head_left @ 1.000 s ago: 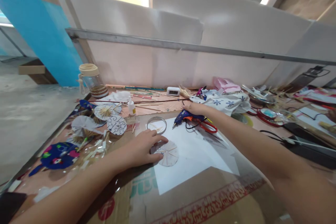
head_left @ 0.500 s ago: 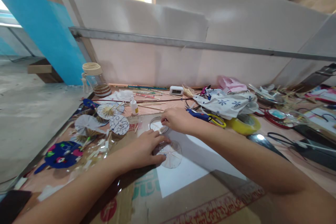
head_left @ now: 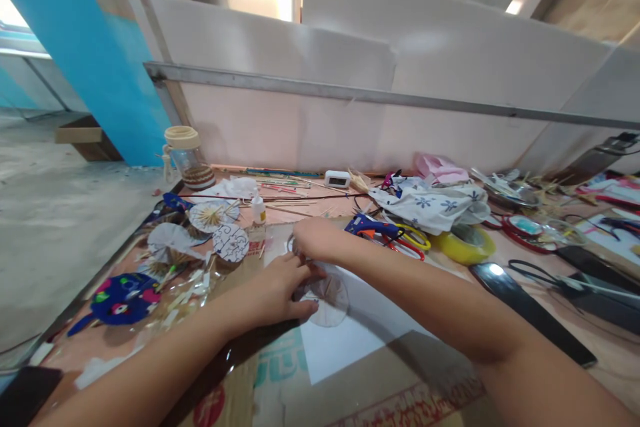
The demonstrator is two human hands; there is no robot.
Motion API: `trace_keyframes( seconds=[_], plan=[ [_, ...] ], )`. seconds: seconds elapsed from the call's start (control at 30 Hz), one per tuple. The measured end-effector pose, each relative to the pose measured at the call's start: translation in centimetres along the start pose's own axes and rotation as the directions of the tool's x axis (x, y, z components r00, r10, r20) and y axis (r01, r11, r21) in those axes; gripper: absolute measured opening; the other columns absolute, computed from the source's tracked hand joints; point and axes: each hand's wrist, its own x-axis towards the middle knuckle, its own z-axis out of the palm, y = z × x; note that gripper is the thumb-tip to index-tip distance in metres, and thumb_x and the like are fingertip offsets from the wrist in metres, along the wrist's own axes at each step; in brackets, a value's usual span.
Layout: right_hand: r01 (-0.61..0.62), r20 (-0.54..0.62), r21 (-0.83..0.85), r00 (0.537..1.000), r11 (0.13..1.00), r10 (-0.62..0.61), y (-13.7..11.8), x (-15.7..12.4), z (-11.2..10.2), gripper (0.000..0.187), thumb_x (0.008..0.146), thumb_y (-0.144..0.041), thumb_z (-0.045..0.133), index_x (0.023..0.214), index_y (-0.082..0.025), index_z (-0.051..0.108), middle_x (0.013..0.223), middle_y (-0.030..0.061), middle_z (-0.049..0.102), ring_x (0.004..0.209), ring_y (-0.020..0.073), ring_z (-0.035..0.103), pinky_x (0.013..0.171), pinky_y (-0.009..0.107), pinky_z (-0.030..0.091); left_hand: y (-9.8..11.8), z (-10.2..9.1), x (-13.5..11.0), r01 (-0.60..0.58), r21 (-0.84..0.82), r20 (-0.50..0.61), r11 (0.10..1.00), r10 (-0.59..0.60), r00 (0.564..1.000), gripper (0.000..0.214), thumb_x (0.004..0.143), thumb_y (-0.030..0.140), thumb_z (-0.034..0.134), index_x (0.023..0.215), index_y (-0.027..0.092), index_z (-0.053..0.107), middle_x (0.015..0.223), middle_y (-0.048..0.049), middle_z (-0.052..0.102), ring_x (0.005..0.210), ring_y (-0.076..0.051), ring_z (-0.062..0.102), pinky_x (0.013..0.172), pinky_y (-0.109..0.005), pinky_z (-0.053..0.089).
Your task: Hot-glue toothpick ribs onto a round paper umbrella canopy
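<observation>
A pale round disc with thin spokes lies on a white paper sheet, which is on cardboard. My left hand rests at the disc's left edge, thumb and fingers apart, holding nothing visible. Just beyond it, my right hand reaches down over a shallow round ring, its fingers bent together. Their tips, and anything between them, are hidden. Most of the ring is behind that hand.
Left lie several small round fans and a glue bottle. Right are a blue glue gun, scissors, yellow tape and a dark phone. A lidded jar stands at the back left.
My right hand has shifted left and lower over the ring, covering more of it. The left hand stays at the disc. The view has tilted slightly, and more of the glue gun shows.
</observation>
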Motion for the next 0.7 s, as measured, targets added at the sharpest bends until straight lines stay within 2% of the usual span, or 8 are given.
trace_keyframes(
  seconds=[0.13,0.3,0.33,0.4,0.43,0.5,0.6,0.7],
  plan=[
    [-0.012,-0.146,0.132,0.989,0.991,0.031,1.4,-1.9,-1.5,0.011,0.095,-0.016,0.067,0.104,-0.013,0.072,0.105,0.0133,0.078,0.1,0.0247,0.073,0.082,0.032,0.054,0.5,-0.4,0.1,0.014,0.012,0.017,1.0,-0.014,1.0,0.05,0.089,0.035,0.074,0.138,0.025,0.067,0.134,-0.0095,0.067,0.126,-0.033,0.06,0.111,-0.048,0.049],
    [0.054,-0.282,0.366,0.958,0.929,0.055,2.9,-7.5,-1.3,0.021,0.097,-0.012,0.056,0.114,-0.018,0.066,0.092,0.0027,0.077,0.081,0.014,0.071,0.072,0.024,0.051,0.5,-0.3,0.4,-0.022,0.025,0.0,0.999,0.023,1.0,0.049,0.087,0.036,0.074,0.134,0.024,0.069,0.127,-0.0101,0.07,0.117,-0.032,0.063,0.104,-0.046,0.05],
    [0.101,-0.304,0.536,0.949,0.838,0.08,3.1,-8.7,-0.8,0.019,0.096,-0.011,0.056,0.11,-0.017,0.067,0.088,0.002,0.077,0.076,0.0134,0.071,0.071,0.024,0.052,0.5,-0.3,0.4,-0.024,0.023,0.0,0.999,0.024,1.0,0.049,0.087,0.036,0.074,0.134,0.024,0.069,0.127,-0.0104,0.07,0.117,-0.032,0.063,0.103,-0.046,0.05],
    [0.147,-0.26,0.804,0.958,0.576,0.119,3.4,-10.9,0.5,0.013,0.095,-0.016,0.06,0.102,-0.018,0.07,0.088,0.0027,0.078,0.077,0.0145,0.074,0.072,0.027,0.057,0.5,-0.3,0.5,-0.022,0.018,0.008,1.0,0.022,1.0,0.049,0.088,0.037,0.073,0.135,0.025,0.069,0.126,-0.0106,0.07,0.117,-0.032,0.063,0.102,-0.046,0.049],
    [0.144,-0.217,0.887,0.969,0.439,0.121,3.5,-11.8,1.2,0.01,0.093,-0.02,0.065,0.1,-0.018,0.072,0.092,0.0041,0.08,0.08,0.016,0.076,0.074,0.029,0.059,0.6,-0.4,0.5,-0.018,0.016,0.017,1.0,0.018,1.0,0.049,0.089,0.037,0.072,0.137,0.026,0.069,0.124,-0.0103,0.07,0.115,-0.032,0.063,0.101,-0.045,0.049],
    [0.097,-0.124,0.965,0.987,0.242,0.102,3.6,-13.2,2.6,0.016,0.088,-0.027,0.075,0.101,-0.019,0.074,0.1,0.007,0.082,0.086,0.0182,0.079,0.076,0.031,0.061,0.7,-0.5,0.6,-0.026,0.017,0.028,1.0,0.025,0.999,0.047,0.091,0.039,0.071,0.136,0.026,0.069,0.118,-0.0095,0.069,0.111,-0.03,0.063,0.097,-0.042,0.049],
    [0.036,-0.047,0.993,0.994,0.112,0.102,3.3,-14.2,4.4,0.018,0.086,-0.033,0.077,0.098,-0.019,0.075,0.095,0.0074,0.083,0.073,0.016,0.076,0.068,0.029,0.061,0.8,-0.7,0.7,-0.022,0.037,0.057,0.999,0.019,0.998,0.048,0.092,0.04,0.07,0.138,0.027,0.068,0.112,-0.0087,0.068,0.106,-0.029,0.062,0.093,-0.04,0.048],
    [0.087,-0.109,0.985,0.982,0.147,0.152,2.8,-14.5,5.5,0.013,0.086,-0.031,0.076,0.089,-0.019,0.077,0.084,0.0033,0.078,0.06,0.0111,0.066,0.058,0.025,0.054,0.9,-0.7,0.9,-0.007,0.058,0.068,0.998,0.003,0.998,0.049,0.093,0.041,0.069,0.14,0.027,0.067,0.11,-0.0082,0.067,0.104,-0.029,0.062,0.092,-0.039,0.046]
  ],
)
